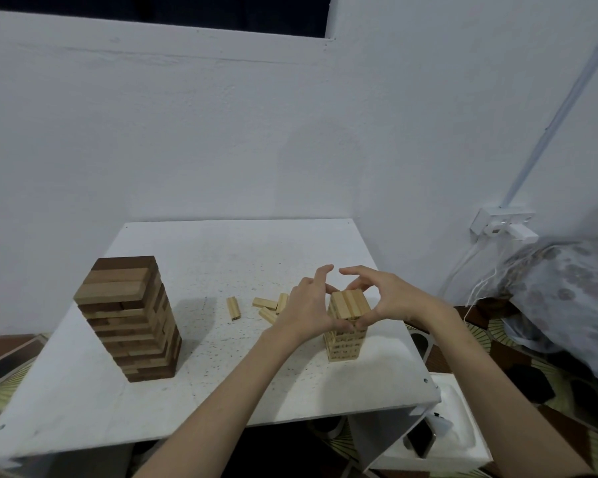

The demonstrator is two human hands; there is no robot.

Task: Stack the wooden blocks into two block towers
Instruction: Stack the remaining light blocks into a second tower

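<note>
Both arms reach in from near edge, left hand (306, 313) and right hand (392, 298) cupping top of pale block tower (346, 326) at table (221, 391) right, fingers curled, apparently pinching its upper layers.

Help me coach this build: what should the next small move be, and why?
Probably free one hand and pick up a loose block. Both the left hand and the right hand cup the top of the pale tower, whose top layer looks squared, while several blocks lie unstacked on the table.
</note>
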